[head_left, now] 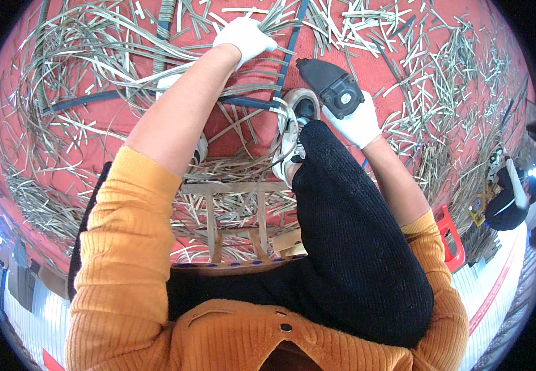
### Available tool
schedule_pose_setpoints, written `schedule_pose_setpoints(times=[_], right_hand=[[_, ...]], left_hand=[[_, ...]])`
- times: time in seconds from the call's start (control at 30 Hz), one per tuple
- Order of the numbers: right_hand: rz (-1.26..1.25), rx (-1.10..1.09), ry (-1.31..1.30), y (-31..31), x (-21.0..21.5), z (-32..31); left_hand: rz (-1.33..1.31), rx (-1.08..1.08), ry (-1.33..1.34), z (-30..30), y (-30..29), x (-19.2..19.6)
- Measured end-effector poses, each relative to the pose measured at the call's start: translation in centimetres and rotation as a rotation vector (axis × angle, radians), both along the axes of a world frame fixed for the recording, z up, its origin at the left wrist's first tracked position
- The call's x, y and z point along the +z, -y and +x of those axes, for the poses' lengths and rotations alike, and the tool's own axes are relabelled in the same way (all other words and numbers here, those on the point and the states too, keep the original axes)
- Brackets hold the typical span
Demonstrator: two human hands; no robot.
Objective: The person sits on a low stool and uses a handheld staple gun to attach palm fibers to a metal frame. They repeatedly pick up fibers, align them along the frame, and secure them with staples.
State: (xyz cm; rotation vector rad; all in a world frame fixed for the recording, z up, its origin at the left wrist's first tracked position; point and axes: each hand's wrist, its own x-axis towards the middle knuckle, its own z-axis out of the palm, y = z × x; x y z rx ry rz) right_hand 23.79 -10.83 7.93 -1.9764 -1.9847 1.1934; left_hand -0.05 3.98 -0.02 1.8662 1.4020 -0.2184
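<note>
My left hand (243, 42), in a white glove, is closed round a bundle of long grey-tan wicker strands (280, 18) at the top middle. The strands trail left across a dark metal frame (88, 99), whose bars are partly wrapped in the same material. To the right, my gloved right hand (359, 123) grips a black staple gun (333, 86); its narrow nose points up and left toward the frame. The handle is hidden under its body and my hand. Behind my left forearm, a white thing (167, 81) shows only in part.
Cut strand pieces (428, 74) litter the red floor covering (379, 68). A wooden stool (237, 187) stands under me, my shoe (289, 133) close to the frame's corner. At the right lie a red plastic object (450, 241) and a black padded thing (506, 201).
</note>
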Motion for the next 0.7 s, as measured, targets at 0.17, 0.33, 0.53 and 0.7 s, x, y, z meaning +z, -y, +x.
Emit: schedule_pose_setpoints(times=[0.17, 0.33, 0.53, 0.7], right_hand=[[0.17, -0.007, -0.092, -0.2, -0.1, -0.3], [0.01, 0.006, -0.003, -0.6, 0.4, -0.4], [0.167, 0.075, 0.003, -0.7, 0.1, -0.8], [0.093, 0.008, -0.043, -0.8, -0.5, -0.8]], left_hand=[[0.097, 0.067, 0.033, -0.4, 0.8, -1.3], [0.131, 0.045, 0.088, -0.6, 0.8, -2.6], [0.104, 0.063, 0.113, -0.5, 0.9, -2.6], [0.089, 0.081, 0.106, -0.5, 1.0, -2.7]])
